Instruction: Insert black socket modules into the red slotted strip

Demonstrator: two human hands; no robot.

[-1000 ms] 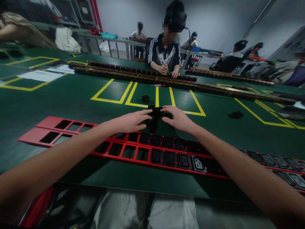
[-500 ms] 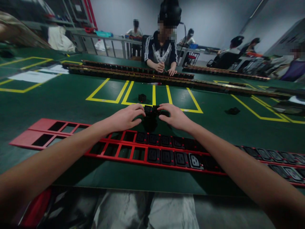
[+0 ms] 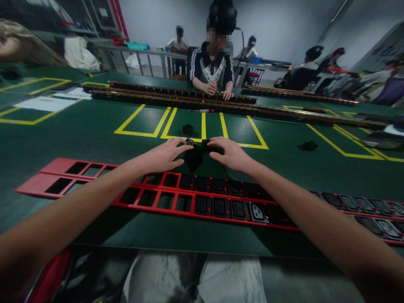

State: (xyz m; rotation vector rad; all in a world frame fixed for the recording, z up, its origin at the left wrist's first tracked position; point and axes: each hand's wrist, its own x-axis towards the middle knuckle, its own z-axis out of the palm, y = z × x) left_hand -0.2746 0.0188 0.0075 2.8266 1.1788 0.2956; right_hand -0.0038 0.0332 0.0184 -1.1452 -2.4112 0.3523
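My left hand (image 3: 174, 150) is closed with its fingertips on a black socket module (image 3: 190, 142), which is tilted. Close by on the right, my right hand (image 3: 224, 150) pinches a second black socket module (image 3: 205, 144), partly hidden by its fingers. A dark shape hangs just below and between the hands; whether it is a block or a shadow I cannot make out. Nearer to me lies a long red frame (image 3: 170, 194) with two rows of square openings. Black sockets (image 3: 220, 207) fill its openings from the middle rightward, and the left ones are bare.
Loose black modules lie beyond my hands (image 3: 188, 129) and to the right (image 3: 308, 145). Long dark strips (image 3: 176, 97) cross the far part of the green table, with a red screwdriver (image 3: 205, 110) before them. A co-worker (image 3: 214, 67) sits opposite, hands at the strips.
The module in my left hand has turned, so its socket face no longer points toward me. My left hand has shifted slightly left; my right hand has hardly moved.
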